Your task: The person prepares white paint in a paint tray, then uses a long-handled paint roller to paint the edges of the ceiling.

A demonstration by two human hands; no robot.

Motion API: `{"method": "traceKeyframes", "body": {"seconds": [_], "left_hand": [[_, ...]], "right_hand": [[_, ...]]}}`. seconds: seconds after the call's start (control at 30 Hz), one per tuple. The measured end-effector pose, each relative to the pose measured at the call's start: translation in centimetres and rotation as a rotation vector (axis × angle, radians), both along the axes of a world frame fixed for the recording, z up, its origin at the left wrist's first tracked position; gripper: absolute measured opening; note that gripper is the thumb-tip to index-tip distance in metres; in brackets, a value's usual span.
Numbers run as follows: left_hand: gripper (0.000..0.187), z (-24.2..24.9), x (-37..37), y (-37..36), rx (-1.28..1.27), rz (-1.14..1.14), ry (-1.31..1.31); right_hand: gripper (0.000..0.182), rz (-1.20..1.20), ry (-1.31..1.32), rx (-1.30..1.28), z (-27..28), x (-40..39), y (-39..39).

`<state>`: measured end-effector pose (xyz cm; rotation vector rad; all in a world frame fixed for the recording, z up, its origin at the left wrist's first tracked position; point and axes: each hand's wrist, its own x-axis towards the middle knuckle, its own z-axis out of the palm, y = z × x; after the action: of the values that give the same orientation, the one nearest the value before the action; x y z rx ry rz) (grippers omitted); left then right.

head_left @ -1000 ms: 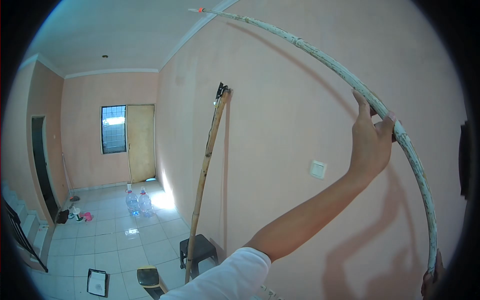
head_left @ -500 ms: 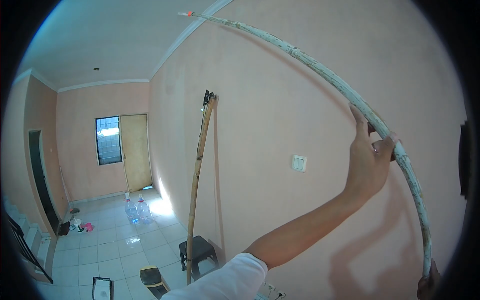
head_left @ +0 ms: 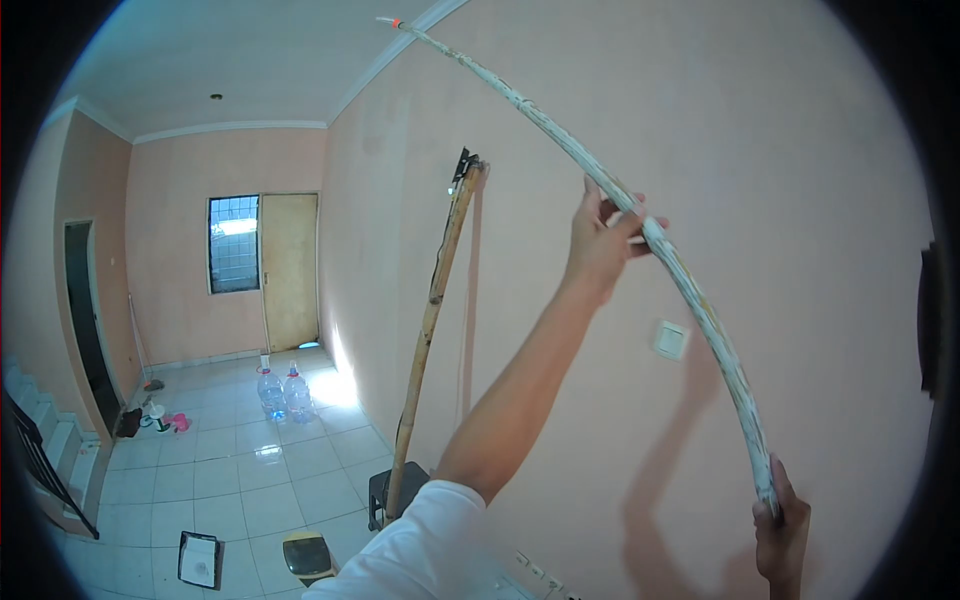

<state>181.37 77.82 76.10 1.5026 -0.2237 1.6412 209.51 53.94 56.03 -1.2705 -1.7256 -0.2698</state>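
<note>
A long pale pole point(head_left: 706, 312) with flaking paint runs diagonally across the head view, looking bowed. It narrows toward the upper left, where an orange band point(head_left: 397, 23) and a clear tip show. Around its middle, my left hand point(head_left: 603, 235) is closed, with fingers on both sides of the shaft. Lower down, my right hand point(head_left: 784, 530) grips the thick end, thumb pointing up along it. Both hands hold the pole in the air in front of the wall.
A bamboo pole point(head_left: 428, 325) with a black clip-like top leans by the wall near a dark stool point(head_left: 380, 490). A light switch point(head_left: 671, 340) is on the wall. Large water bottles point(head_left: 285, 392), a bin point(head_left: 307, 555) and a tray point(head_left: 199, 560) stand on the floor.
My left hand has moved left and up in view, and my right hand has come further into view from the right edge. The pole's lower part shifted left; the camera view also turned.
</note>
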Motion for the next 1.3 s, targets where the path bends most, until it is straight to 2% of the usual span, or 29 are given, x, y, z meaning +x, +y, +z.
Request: {"method": "traceKeyframes", "body": {"seconds": [0.03,0.07,0.2,0.3,0.43,0.47,0.7,0.9,1.0,1.1,1.2,1.3], "left_hand": [[0.064,0.9,-1.7,2.1,0.022,-0.007,-0.003],[0.052,1.8,-3.4,3.8,0.01,0.007,-0.01],[0.032,5.6,-9.6,10.5,0.002,0.03,-0.025],[0.053,8.3,-14.0,15.1,0.01,0.06,0.029],[0.036,11.1,-18.6,19.6,-0.018,0.11,-0.008],[0.025,11.7,-19.8,20.9,-0.007,0.102,0.002],[0.017,13.5,-24.2,27.5,-0.055,0.169,0.027],[0.02,13.0,-24.0,27.4,-0.062,0.149,0.027],[0.024,11.6,-22.1,24.6,-0.043,0.111,-0.02],[0.03,10.2,-20.0,22.4,0.007,0.096,0.03],[0.035,8.9,-16.9,18.6,-0.01,0.094,0.03],[0.038,7.8,-13.1,14.4,0.014,0.082,0.038]], "right_hand": [[0.06,-0.01,0.007,-0.015,1.2,-1.9,1.7],[0.06,-0.021,0.013,-0.033,2.5,-3.9,3.2],[0.057,-0.005,-0.026,0.038,7.1,-10.6,9.9],[0.052,0.11,0.018,0.022,10.5,-14.8,13.7],[0.051,0.103,-0.036,0.026,13.7,-19.1,18.5],[0.051,0.087,-0.04,0.013,14.5,-20.1,19.6],[0.05,0.163,-0.037,0.02,15.6,-23.5,25.6],[0.051,0.094,0.009,-0.043,15.5,-23.9,25.8],[0.052,0.114,-0.034,0.052,14.2,-22.2,24.5],[0.052,0.111,0.007,0.035,12.4,-20.0,21.4],[0.053,-0.005,0.015,-0.039,11.7,-17.6,17.0],[0.054,0.002,0.023,0.012,10.6,-13.8,12.9]]}}
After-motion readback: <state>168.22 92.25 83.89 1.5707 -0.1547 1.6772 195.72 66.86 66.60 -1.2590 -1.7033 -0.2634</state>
